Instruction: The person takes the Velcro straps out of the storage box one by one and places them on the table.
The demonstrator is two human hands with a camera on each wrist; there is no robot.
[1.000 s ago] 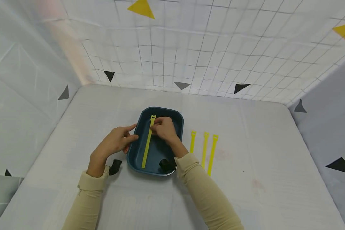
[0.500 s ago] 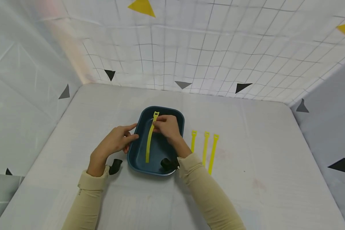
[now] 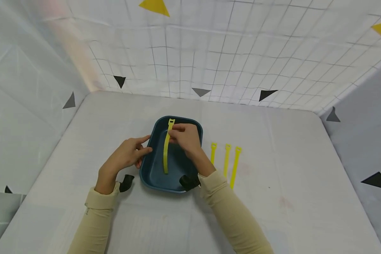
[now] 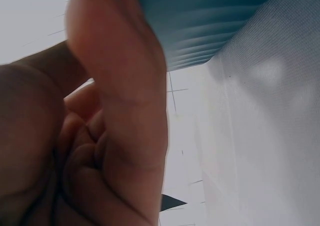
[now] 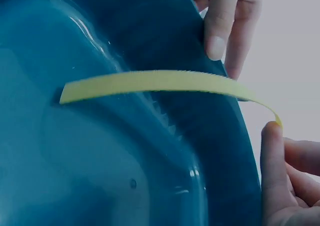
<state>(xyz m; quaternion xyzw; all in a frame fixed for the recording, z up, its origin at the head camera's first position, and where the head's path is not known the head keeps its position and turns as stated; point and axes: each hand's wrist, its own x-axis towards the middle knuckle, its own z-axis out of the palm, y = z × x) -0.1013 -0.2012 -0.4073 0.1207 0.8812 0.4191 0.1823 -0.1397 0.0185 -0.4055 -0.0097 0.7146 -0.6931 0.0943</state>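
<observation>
My right hand (image 3: 186, 138) pinches a yellow hook-and-loop cable tie (image 3: 165, 155) between thumb and fingertips, just below its slotted head. The strap bends in an arc, its free end close over the floor of the blue tray (image 5: 225, 151). At the tray's left rim, my left hand (image 3: 127, 153) touches the edge with extended index finger and thumb; its other fingers are curled underneath, as the left wrist view shows. In the right wrist view the left thumb (image 5: 216, 38) overlaps the rim. Part of the tray is hidden behind my right hand and wrist.
To the right of the tray, three more yellow cable ties (image 3: 226, 158) lie side by side on the white table (image 3: 289, 158), partly covered by my right sleeve. Black wrist cameras (image 3: 126, 183) sit at the cuffs. A gridded white sheet (image 3: 216, 53) rises behind the table.
My right hand has raised the cable tie and shifted slightly up the view, away from my body; the strap's lower end has swung upward and now bows. The left hand stays at the rim.
</observation>
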